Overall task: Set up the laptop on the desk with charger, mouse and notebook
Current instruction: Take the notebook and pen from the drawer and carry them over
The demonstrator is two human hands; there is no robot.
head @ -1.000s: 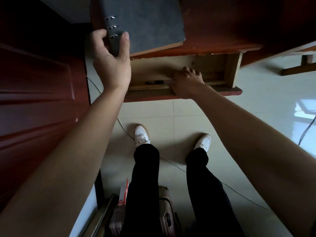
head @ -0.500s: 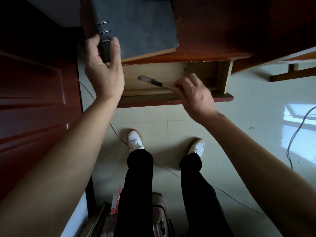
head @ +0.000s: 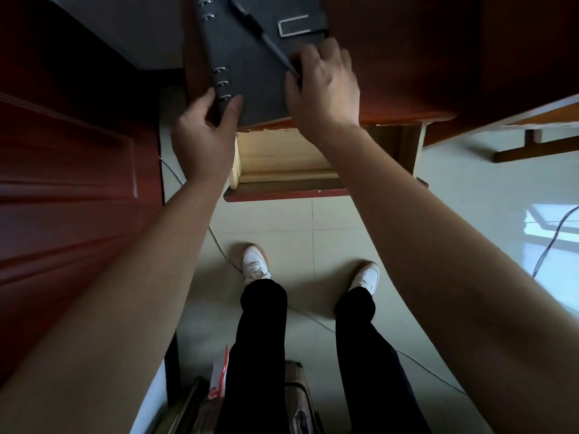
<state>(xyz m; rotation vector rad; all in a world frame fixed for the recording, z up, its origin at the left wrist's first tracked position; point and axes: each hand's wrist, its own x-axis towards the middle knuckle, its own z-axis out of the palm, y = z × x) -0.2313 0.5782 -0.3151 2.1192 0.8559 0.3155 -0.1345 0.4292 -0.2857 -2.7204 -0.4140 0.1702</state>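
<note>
The right hand (head: pixel 326 86) has come up out of the open drawer (head: pixel 282 164) and now pinches a dark pen (head: pixel 264 36) at its near end, the pen lying slantwise across the cover of the grey ring-binder notebook (head: pixel 250 67). The left hand (head: pixel 203 133) clamps the notebook's near spine corner, thumb and fingers wrapped around it. The notebook rests on the reddish wooden desk (head: pixel 407 57), at its left front corner.
</note>
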